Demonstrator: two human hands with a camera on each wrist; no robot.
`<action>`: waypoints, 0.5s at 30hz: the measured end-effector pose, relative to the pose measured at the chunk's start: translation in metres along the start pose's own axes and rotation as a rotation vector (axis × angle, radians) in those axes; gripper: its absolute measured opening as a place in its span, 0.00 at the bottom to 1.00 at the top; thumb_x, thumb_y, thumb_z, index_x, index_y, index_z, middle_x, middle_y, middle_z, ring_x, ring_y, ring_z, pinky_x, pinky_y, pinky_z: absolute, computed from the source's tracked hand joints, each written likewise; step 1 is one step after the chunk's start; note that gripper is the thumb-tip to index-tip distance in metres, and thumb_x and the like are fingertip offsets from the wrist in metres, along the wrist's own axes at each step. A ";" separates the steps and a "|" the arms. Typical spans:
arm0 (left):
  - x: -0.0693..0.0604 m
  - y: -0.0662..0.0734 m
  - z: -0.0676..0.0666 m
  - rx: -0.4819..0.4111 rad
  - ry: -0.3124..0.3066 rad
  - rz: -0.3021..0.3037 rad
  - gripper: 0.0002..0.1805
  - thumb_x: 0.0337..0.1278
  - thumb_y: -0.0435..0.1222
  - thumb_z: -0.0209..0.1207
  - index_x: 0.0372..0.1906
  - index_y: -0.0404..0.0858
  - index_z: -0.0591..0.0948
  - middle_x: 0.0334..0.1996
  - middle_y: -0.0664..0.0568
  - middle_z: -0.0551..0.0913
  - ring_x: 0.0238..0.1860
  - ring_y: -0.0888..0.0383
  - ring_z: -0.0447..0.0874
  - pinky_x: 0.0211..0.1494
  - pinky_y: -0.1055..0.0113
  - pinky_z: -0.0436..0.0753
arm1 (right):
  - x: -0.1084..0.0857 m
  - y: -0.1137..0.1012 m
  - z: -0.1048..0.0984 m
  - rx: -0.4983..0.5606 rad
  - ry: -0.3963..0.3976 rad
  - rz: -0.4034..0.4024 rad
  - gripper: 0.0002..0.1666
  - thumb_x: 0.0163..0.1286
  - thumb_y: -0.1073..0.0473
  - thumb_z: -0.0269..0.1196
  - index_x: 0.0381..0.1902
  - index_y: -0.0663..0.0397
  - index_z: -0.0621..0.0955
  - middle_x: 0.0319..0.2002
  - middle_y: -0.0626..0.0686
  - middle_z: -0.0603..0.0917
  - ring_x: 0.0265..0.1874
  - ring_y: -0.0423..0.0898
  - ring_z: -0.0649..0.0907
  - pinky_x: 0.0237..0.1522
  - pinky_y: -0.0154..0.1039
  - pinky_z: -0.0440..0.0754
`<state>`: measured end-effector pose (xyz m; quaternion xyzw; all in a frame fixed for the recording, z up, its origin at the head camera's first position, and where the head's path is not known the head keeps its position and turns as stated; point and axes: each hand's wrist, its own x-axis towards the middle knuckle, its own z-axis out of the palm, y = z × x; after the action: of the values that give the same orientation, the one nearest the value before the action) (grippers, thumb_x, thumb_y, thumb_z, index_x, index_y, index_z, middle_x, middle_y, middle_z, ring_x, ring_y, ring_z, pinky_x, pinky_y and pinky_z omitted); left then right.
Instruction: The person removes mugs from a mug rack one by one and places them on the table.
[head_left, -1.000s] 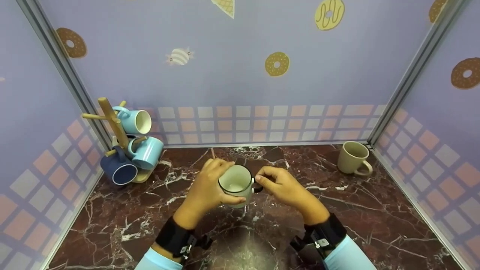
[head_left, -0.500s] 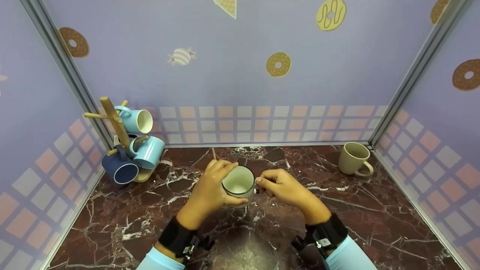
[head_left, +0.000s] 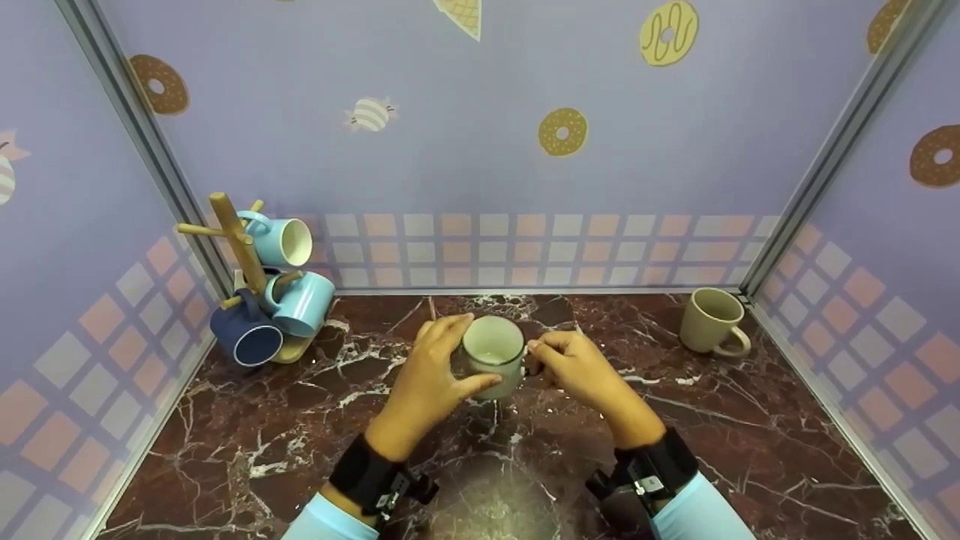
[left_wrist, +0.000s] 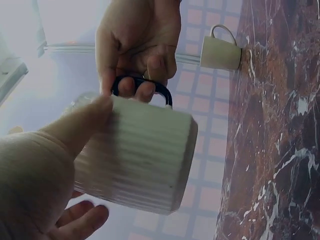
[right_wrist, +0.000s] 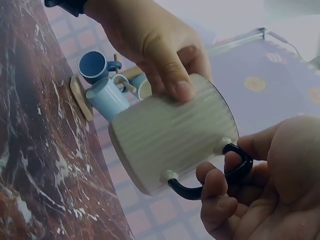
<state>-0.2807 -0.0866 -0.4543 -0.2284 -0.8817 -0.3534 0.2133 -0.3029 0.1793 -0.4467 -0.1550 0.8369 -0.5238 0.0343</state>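
Note:
A pale ribbed mug [head_left: 496, 369] with a dark rim is held above the counter, its mouth upward. Its black handle [right_wrist: 189, 191] points to the right. My right hand [head_left: 581, 367] holds that handle, with fingers curled through the loop and the thumb near its upper end. My left hand [head_left: 433, 367] is around the mug's left side, and its thumb [right_wrist: 182, 90] lies on the ribbed wall. The left fingers are on the far side, partly hidden by the mug; a gap shows between palm and wall.
At the back left stands a wooden mug tree [head_left: 238, 244] bearing a navy mug [head_left: 247, 334], an upper light blue mug [head_left: 279, 241] and a lower light blue mug [head_left: 304, 306]. A beige mug [head_left: 705, 322] stands upright at the back right. Patterned walls enclose the dark marbled counter [head_left: 315, 450].
The mug has moved slightly right and away from me, along with my right hand. My left hand has loosened around it, so a gap now shows beside the palm.

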 end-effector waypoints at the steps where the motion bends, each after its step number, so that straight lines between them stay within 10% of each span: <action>1: 0.000 0.001 0.001 0.004 0.008 -0.006 0.53 0.54 0.54 0.85 0.80 0.32 0.78 0.75 0.39 0.82 0.77 0.37 0.79 0.81 0.38 0.83 | 0.001 0.001 -0.002 0.013 0.022 0.017 0.23 0.88 0.53 0.62 0.36 0.65 0.89 0.28 0.57 0.88 0.23 0.42 0.81 0.26 0.34 0.84; 7: -0.003 0.005 0.007 0.086 -0.025 -0.053 0.45 0.72 0.56 0.72 0.83 0.35 0.76 0.79 0.40 0.79 0.81 0.39 0.76 0.83 0.40 0.81 | 0.008 0.014 -0.020 0.092 0.147 0.083 0.22 0.88 0.56 0.61 0.39 0.69 0.88 0.31 0.57 0.90 0.22 0.42 0.82 0.23 0.32 0.82; 15: -0.013 0.016 0.029 0.212 -0.290 -0.057 0.45 0.76 0.64 0.61 0.86 0.44 0.72 0.90 0.49 0.66 0.89 0.39 0.65 0.91 0.37 0.67 | 0.017 0.042 -0.051 0.128 0.284 0.150 0.23 0.89 0.56 0.61 0.36 0.68 0.88 0.27 0.52 0.89 0.22 0.41 0.83 0.24 0.33 0.84</action>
<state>-0.2672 -0.0584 -0.4724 -0.2283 -0.9416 -0.2279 0.0970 -0.3400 0.2354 -0.4596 -0.0141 0.8076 -0.5885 -0.0356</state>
